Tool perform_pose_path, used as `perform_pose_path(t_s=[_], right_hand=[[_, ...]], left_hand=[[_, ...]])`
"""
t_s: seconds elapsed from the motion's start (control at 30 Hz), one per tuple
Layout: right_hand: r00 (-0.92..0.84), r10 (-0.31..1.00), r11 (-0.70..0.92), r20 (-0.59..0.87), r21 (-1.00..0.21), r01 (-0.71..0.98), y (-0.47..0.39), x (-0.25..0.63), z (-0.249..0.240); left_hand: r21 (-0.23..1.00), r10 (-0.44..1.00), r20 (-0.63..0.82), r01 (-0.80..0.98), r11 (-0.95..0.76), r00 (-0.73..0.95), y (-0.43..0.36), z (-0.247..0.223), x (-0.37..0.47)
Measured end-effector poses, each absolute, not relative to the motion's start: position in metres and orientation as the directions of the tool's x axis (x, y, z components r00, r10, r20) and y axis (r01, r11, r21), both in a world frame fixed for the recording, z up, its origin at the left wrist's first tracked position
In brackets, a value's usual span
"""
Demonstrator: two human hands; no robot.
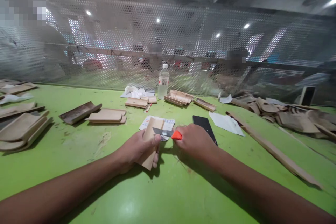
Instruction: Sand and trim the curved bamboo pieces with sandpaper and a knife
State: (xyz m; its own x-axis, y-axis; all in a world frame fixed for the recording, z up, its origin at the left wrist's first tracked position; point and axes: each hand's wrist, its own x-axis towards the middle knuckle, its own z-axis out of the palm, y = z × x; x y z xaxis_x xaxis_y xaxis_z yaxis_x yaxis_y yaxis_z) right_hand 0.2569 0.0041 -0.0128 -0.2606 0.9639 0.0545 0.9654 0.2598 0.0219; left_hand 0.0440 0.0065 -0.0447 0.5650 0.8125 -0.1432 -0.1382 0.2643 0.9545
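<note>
My left hand [144, 148] is closed around a pale bamboo piece [149, 158], flat and tilted upward, with the thumb lying across its face. In my right hand [196, 140] is a knife [177, 135] with an orange handle, most of it hidden by the fingers. Its dark blade points left and lies over the upper part of the bamboo piece, close to my left thumb; I cannot tell how deep it touches. Behind the bamboo lies a printed sheet of paper [169, 123]. A black phone [203, 125] rests just beyond my right hand.
The green table [115, 196] carries stacked bamboo trays [22, 127] at left and a heap of bamboo pieces [294, 117] at right. A water bottle [163, 83] stands near the perforated metal screen [112, 35]. A long bamboo strip [273, 150] lies at right.
</note>
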Motion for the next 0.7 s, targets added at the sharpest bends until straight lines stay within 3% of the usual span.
perform_pose_path(t_s=[0.2, 0.7], right_hand=[[-0.35, 0.937, 0.35, 0.008, 0.026, 0.937, -0.0008, 0.2529, -0.0132], [-0.261, 0.963, 0.252, 0.065, 0.116, 0.961, -0.0015, 0.2489, -0.0186]], left_hand=[[0.967, 0.818, -0.193, -0.033, 0.251, 0.542, 0.0058, -0.0429, 0.0457], [0.986, 0.893, -0.161, 0.039, 0.16, 0.421, 0.002, -0.0413, 0.052]])
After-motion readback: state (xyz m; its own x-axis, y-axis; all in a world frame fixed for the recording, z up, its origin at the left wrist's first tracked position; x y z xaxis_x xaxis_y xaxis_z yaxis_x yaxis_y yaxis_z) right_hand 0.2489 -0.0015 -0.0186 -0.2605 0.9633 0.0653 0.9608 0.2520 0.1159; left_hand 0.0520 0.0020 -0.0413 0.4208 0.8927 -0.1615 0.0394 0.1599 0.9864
